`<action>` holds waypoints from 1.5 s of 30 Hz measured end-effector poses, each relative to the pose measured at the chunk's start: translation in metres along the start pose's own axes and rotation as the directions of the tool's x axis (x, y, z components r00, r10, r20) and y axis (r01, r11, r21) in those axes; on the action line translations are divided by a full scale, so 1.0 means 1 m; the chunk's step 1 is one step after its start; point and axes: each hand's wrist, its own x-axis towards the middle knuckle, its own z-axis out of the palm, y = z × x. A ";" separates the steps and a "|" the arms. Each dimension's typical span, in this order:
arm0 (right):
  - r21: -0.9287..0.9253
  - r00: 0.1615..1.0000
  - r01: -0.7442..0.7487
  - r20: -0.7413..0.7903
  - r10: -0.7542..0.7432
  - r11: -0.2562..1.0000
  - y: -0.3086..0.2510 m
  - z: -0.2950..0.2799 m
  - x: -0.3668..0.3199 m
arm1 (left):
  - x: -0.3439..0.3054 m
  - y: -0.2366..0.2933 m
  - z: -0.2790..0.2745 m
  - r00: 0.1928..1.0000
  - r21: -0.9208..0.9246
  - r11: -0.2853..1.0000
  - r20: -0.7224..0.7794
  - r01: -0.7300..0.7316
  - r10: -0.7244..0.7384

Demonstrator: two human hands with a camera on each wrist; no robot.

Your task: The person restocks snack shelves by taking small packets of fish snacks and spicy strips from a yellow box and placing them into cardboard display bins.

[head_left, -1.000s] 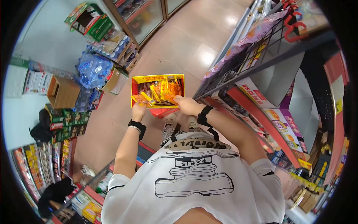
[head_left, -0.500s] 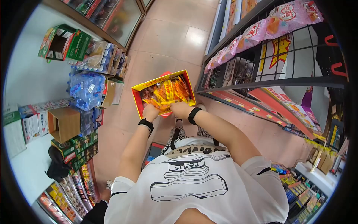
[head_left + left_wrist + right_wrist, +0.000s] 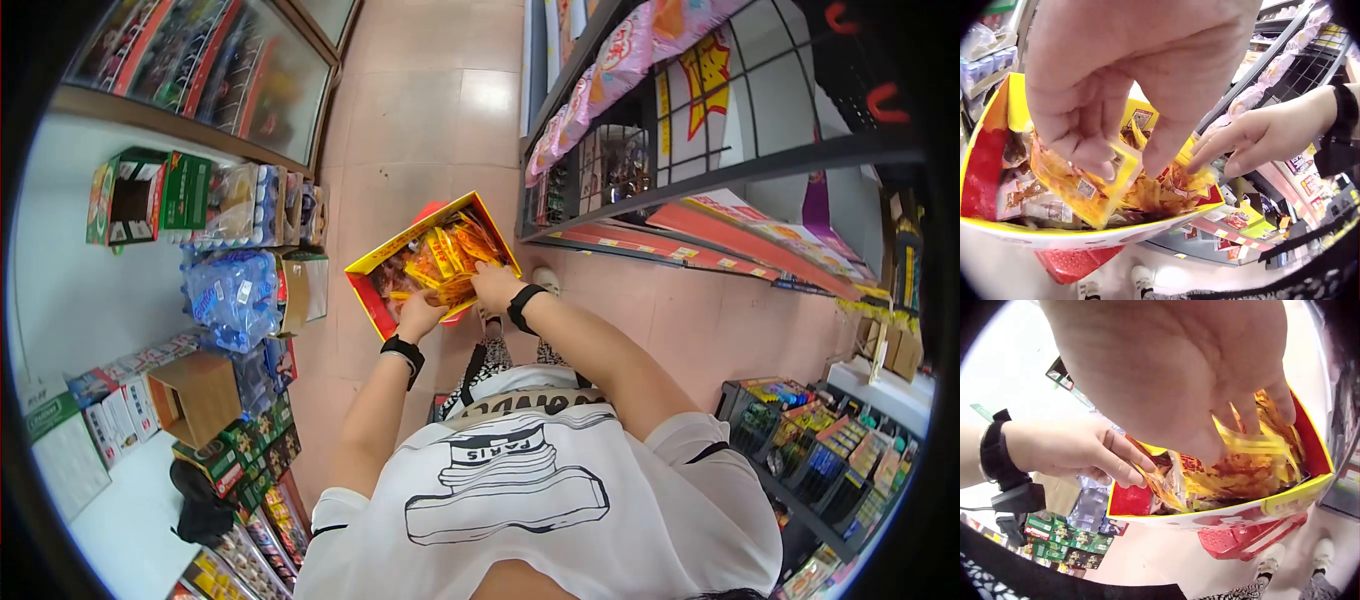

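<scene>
A yellow cardboard box [image 3: 365, 262] with a red inside stands in front of me, filled with orange-and-yellow snack packets [image 3: 440, 255]. At its near left, my left hand [image 3: 422, 312] pinches a snack packet [image 3: 1072, 181] between thumb and fingers, its clear edge and printed code showing. My right hand [image 3: 495, 285] reaches over the near right rim, fingers fairly straight and touching the packets on that side. Paler, reddish packets [image 3: 1041, 199] lie toward the box's left end.
Beneath the box is a red plastic support [image 3: 1235, 540], with my shoes [image 3: 1269, 559] close by. Wire-grid shelving [image 3: 700, 120] hung with pink bags rises at right. Bottle packs [image 3: 230, 298] and cartons [image 3: 195, 395] line the left wall, near a glass-door cabinet [image 3: 200, 70].
The view has turned and the box is more tilted in it. The left hand first held a packet at the left rim, dipped into the box, and now lifts a packet slightly. The right hand stays near the right side.
</scene>
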 end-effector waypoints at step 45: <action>0.759 0.304 0.035 -0.627 0.717 0.650 0.319 0.111 -0.598 | -0.096 0.264 0.126 0.890 0.327 0.844 0.320 -0.425 0.324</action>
